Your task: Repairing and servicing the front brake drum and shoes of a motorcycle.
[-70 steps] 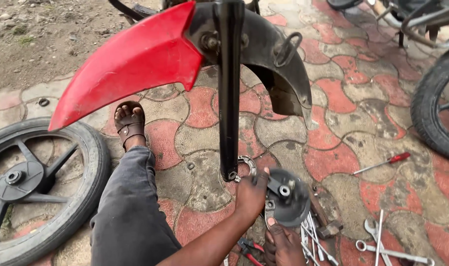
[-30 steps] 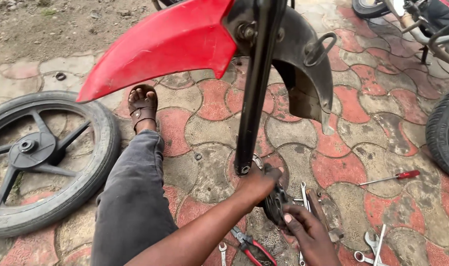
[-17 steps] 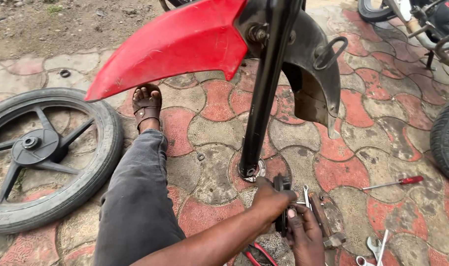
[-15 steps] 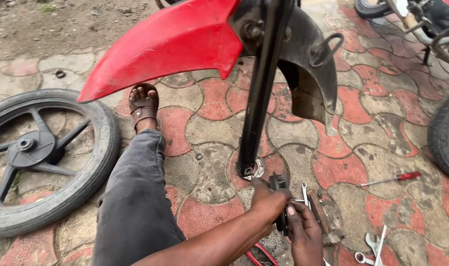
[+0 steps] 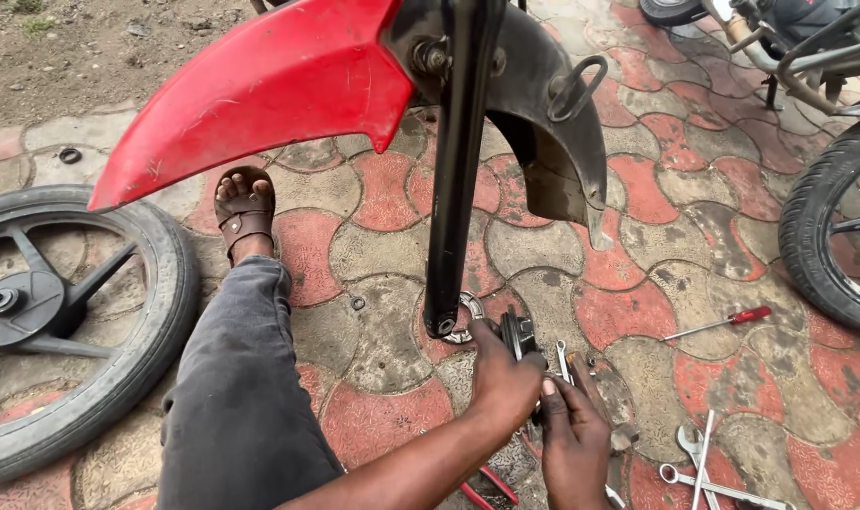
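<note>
My left hand (image 5: pixel 502 374) grips a round dark metal brake part (image 5: pixel 519 334) on the paving, just below the bottom end of a black front fork leg (image 5: pixel 453 179). My right hand (image 5: pixel 573 434) sits close beside it, fingers curled against the same part. A red front mudguard (image 5: pixel 260 85) hangs over the scene above the fork. A small silver ring piece (image 5: pixel 465 316) lies by the fork's foot.
A removed wheel with a black tyre (image 5: pixel 66 321) lies at left. My leg in grey trousers and a brown sandal (image 5: pixel 246 212) stretches forward. A red-handled screwdriver (image 5: pixel 718 323), several spanners (image 5: pixel 704 463) and red-handled pliers (image 5: pixel 482 486) lie on the pavers. Another tyre (image 5: pixel 831 236) stands right.
Both hands have drawn together on the brake part and shifted slightly lower right. The view has drifted, so the fork and mudguard sit a little differently in frame.
</note>
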